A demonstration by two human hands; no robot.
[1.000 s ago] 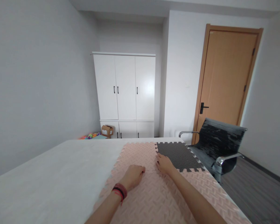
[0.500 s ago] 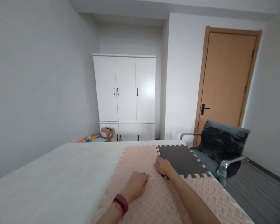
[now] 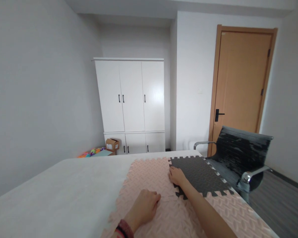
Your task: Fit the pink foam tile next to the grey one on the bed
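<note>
Interlocking foam mats lie on a white table [image 3: 64,185]. Pink foam tiles [image 3: 149,175] cover the near right part, and a dark grey foam tile [image 3: 203,175] is joined into them at the far right corner. My right hand [image 3: 176,175] presses flat on the toothed seam between the pink and grey tiles. My left hand [image 3: 144,206] rests as a loose fist on the pink tile nearer to me, with a red and black band on its wrist. Neither hand holds anything.
A black office chair [image 3: 238,158] with chrome arms stands at the table's right edge. Behind the table are a white cupboard [image 3: 130,105], a small cardboard box [image 3: 112,144], coloured toys [image 3: 90,152] on the floor and a wooden door [image 3: 240,86].
My right hand has slid further along the pink-grey seam, away from me. The view has shifted a little, and my left hand now sits lower in the picture.
</note>
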